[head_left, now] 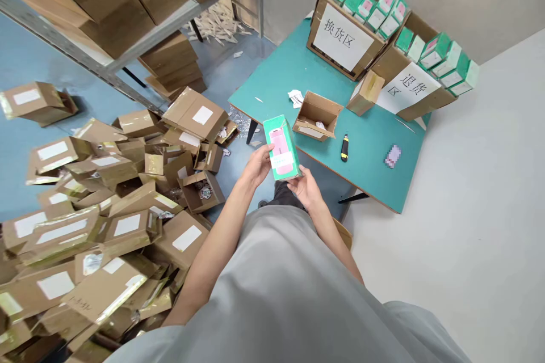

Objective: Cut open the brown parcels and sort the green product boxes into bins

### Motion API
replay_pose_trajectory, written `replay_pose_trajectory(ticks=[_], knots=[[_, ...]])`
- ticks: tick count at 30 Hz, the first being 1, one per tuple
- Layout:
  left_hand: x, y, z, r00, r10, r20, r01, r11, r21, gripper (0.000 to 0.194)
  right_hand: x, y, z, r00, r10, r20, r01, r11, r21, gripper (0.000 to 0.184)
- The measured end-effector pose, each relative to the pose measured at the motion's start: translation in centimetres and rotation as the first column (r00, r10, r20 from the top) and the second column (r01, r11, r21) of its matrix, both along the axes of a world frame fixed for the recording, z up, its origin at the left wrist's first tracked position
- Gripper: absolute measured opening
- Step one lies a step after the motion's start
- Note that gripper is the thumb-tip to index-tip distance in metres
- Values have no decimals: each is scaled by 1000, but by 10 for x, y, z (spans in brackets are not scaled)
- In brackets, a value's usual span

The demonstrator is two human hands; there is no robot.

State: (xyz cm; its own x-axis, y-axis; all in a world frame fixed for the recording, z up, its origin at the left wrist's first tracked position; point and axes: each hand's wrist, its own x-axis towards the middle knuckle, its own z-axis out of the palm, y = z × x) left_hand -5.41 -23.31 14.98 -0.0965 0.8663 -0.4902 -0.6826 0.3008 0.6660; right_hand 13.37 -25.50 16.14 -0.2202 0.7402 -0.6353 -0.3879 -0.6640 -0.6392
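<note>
Between my two hands I hold a green product box [281, 147] with a pink item pictured on its front and a white band across it. My left hand [258, 165] grips its left side, and my right hand [307, 187] has its lower right corner. The box is just off the near edge of the green table [272, 82]. Beyond it on the table stands an open cardboard box [317, 116] with some paper inside. Crumpled paper [295, 98] lies beside that carton. A black and yellow utility knife [344, 147] rests to its right.
Two labelled cartons, one [340, 39] at the back and one [409, 82] at the right, hold several green boxes. A small closed carton [365, 92] and a blurred pink object [392, 155] are on the table. Many opened cartons [128, 224] cover the floor at left, below a shelf [123, 57].
</note>
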Motion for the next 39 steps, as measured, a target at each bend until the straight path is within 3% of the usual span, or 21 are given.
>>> replay_pose_trajectory(ticks=[3, 6, 9, 11, 12, 14, 16, 18, 20, 23, 27, 30, 33, 36, 39], knots=[[-2, 3, -5, 984, 126, -123, -130, 991, -33, 59, 7, -2, 5, 946, -57, 319, -27, 968, 251, 40], [1, 8, -9, 955, 192, -225, -213, 974, -73, 66, 4, -7, 14, 774, -113, 623, -255, 845, 471, 50], [10, 15, -8, 934, 212, -289, -237, 970, -56, 68, -7, -10, 18, 506, -116, 855, -568, 701, 431, 51], [17, 21, -6, 920, 228, -318, -249, 968, -24, 70, -13, -8, 16, 391, -127, 912, -637, 678, 367, 49], [18, 24, -5, 918, 234, -321, -249, 969, -6, 71, -14, -5, 15, 386, -136, 912, -623, 691, 367, 48], [17, 30, -5, 931, 229, -283, -234, 972, 18, 67, -12, 5, 11, 491, -142, 859, -510, 753, 416, 47], [10, 38, -6, 960, 208, -188, -209, 978, 14, 58, -5, 18, 7, 707, -90, 701, -309, 853, 420, 47], [0, 47, -8, 984, 158, -83, -160, 987, -26, 50, 2, 32, 2, 909, -19, 417, -115, 949, 294, 44], [-6, 57, -10, 999, 50, 7, -49, 996, -75, 45, 7, 47, -3, 993, -4, 118, -9, 994, 111, 37], [-4, 74, -10, 990, -109, 86, 118, 988, -100, 47, 11, 68, -10, 989, -58, -136, 48, 996, -76, 26], [10, 108, -4, 996, -84, 33, 86, 994, -67, 51, 19, 101, -12, 977, -24, -212, -7, 990, -143, 28], [16, 143, 3, 997, -29, -70, 24, 997, -68, 54, 29, 128, -8, 995, 16, -101, -23, 997, -68, 36], [18, 180, 10, 974, 0, -227, -15, 998, -61, 74, 40, 156, -1, 999, 14, 41, -16, 998, 58, 50], [21, 218, 15, 927, -41, -372, 37, 999, -18, 99, 47, 184, 4, 991, 32, 132, -49, 990, 130, 63], [29, 253, 15, 859, -81, -506, 110, 993, 29, 116, 52, 210, 0, 993, 48, 110, -65, 986, 154, 66]])
